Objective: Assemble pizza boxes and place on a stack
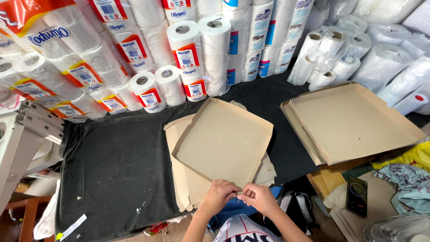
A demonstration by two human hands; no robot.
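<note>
A brown cardboard box tray [224,141] with raised sides lies on a black cloth-covered table [121,170], on top of flat cardboard blanks [179,179]. My left hand [218,195] and my right hand [259,198] meet at the tray's near corner, fingers pinching the cardboard flap there. Both hands touch each other at the fingertips.
A stack of folded cardboard trays [354,121] sits at the right. Packs of toilet paper rolls [134,54] and wrapped paper rolls [358,54] line the back. A phone [357,195] lies on a wooden surface at lower right. A white metal frame [27,134] stands at left.
</note>
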